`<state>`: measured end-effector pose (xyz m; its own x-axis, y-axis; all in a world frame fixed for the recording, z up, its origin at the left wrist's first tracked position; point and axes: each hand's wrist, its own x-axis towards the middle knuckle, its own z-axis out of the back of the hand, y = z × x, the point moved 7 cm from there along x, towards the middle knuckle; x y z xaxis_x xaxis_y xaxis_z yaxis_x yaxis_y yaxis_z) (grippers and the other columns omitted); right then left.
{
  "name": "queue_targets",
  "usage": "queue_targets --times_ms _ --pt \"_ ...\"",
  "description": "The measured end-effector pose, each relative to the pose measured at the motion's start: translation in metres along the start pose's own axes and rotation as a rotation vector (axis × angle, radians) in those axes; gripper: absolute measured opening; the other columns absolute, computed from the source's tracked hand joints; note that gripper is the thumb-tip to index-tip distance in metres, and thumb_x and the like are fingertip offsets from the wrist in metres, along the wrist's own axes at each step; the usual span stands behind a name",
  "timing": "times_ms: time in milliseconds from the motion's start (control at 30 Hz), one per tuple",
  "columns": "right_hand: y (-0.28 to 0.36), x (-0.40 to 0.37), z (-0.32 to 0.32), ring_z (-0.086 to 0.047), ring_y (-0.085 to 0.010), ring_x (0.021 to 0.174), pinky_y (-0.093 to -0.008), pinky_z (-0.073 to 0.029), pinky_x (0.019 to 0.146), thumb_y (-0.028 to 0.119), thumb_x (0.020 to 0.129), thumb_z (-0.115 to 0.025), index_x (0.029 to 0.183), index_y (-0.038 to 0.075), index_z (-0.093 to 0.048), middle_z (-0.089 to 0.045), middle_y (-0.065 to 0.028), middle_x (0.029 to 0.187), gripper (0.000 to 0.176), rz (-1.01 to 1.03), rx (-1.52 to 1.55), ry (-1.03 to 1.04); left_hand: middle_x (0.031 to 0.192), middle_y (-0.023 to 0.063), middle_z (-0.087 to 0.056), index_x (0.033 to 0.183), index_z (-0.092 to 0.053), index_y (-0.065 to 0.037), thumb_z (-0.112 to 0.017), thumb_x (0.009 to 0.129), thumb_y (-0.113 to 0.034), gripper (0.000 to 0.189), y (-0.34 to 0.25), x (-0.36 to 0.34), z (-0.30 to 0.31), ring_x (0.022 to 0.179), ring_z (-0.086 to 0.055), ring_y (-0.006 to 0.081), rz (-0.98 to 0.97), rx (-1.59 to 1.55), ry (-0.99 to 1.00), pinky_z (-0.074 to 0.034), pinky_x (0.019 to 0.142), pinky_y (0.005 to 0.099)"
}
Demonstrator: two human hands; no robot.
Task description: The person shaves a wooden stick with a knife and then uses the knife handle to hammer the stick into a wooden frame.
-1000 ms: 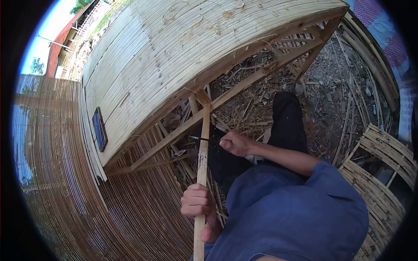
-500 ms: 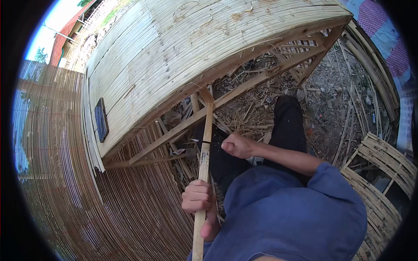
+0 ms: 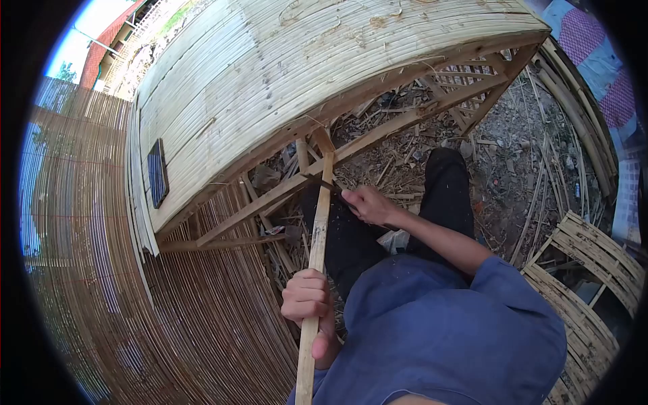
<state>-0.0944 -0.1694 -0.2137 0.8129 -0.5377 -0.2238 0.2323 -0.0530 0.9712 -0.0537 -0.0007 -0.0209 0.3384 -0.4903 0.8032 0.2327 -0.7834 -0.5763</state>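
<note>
the left hand (image 3: 307, 297) curls its fingers round the wooden strip (image 3: 318, 236), whose long axis runs away from the body; farther along, the right hand (image 3: 368, 204) clasps a knife (image 3: 315, 179) (handle mostly hidden) crosswise at it. beyond, the frame (image 3: 381, 137) of the desk (image 3: 223, 94) stands in the way by the strip's tip; a phone (image 3: 157, 173) lies on top.

We see a blue shirt (image 3: 449, 331) of plain cloth, softly creased across its front, with a few tiny pale specks near its lower edge. Its collar (image 3: 407, 392) shows as a curved edge at the bottom of the view. The right sleeve (image 3: 507, 287), the same blue, is short and loose and leaves the forearm (image 3: 445, 241) bare. We make out black trousers (image 3: 448, 192), dotted with small light flecks. The left grip (image 3: 306, 295) and right grip (image 3: 369, 205) are both bare hands.
</note>
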Motion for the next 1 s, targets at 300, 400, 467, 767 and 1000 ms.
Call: queue_targets --times_ms 300,400,467,767,1000 --pt "-0.015 0.014 0.016 -0.037 -0.0261 0.046 -0.0428 -0.034 0.052 0.054 0.093 -0.042 0.056 -0.005 -0.045 -0.035 -0.0133 0.046 0.069 0.098 -0.155 -0.034 0.038 -0.0055 -0.018 0.046 -0.027 -0.01 -0.052 0.076 -0.076 0.077 0.0 0.001 0.002 0.031 -0.017 0.0081 -0.011 -0.031 -0.027 -0.015 0.038 0.0248" --pt "0.011 -0.006 -0.002 -0.039 -0.0268 0.045 -0.0433 -0.035 0.051 0.057 0.093 -0.04 0.056 -0.005 -0.046 -0.037 -0.0127 0.046 0.072 0.223 -0.164 0.126 0.038 -0.0054 -0.018 0.046 -0.027 -0.01 -0.051 0.076 -0.077 0.077 0.001 0.002 0.003 0.031 -0.017 0.0079 -0.008 -0.02 -0.06 -0.015 0.038 0.025" --pt "0.0 0.002 0.003 -0.039 -0.0255 0.046 -0.0429 -0.035 0.052 0.057 0.093 -0.04 0.055 -0.004 -0.045 -0.036 -0.0112 0.046 0.072 0.228 -0.215 0.06 0.038 -0.0054 -0.018 0.046 -0.027 -0.01 -0.051 0.076 -0.077 0.077 0.002 0.003 0.005 0.031 -0.017 0.008 -0.015 -0.035 -0.041 -0.015 0.038 0.025" --pt "-0.039 0.015 -0.006 -0.034 -0.0199 0.048 -0.0418 -0.033 0.051 0.052 0.095 -0.038 0.057 -0.004 -0.043 -0.034 -0.0097 0.048 0.068 0.267 -0.067 0.102 0.037 -0.005 -0.019 0.046 -0.028 -0.01 -0.051 0.075 -0.078 0.078 0.001 0.004 0.002 0.031 -0.019 0.0081 -0.007 -0.01 -0.052 -0.017 0.038 0.024" --pt "-0.036 0.01 -0.003 -0.041 -0.0218 0.044 -0.0425 -0.034 0.049 0.051 0.095 -0.038 0.054 -0.004 -0.041 -0.035 -0.0118 0.046 0.069 0.159 0.003 0.083 0.038 -0.0047 -0.019 0.046 -0.027 -0.01 -0.05 0.076 -0.078 0.078 0.001 0.006 0.0 0.031 -0.018 0.0081 -0.026 -0.003 -0.049 -0.018 0.038 0.0235"
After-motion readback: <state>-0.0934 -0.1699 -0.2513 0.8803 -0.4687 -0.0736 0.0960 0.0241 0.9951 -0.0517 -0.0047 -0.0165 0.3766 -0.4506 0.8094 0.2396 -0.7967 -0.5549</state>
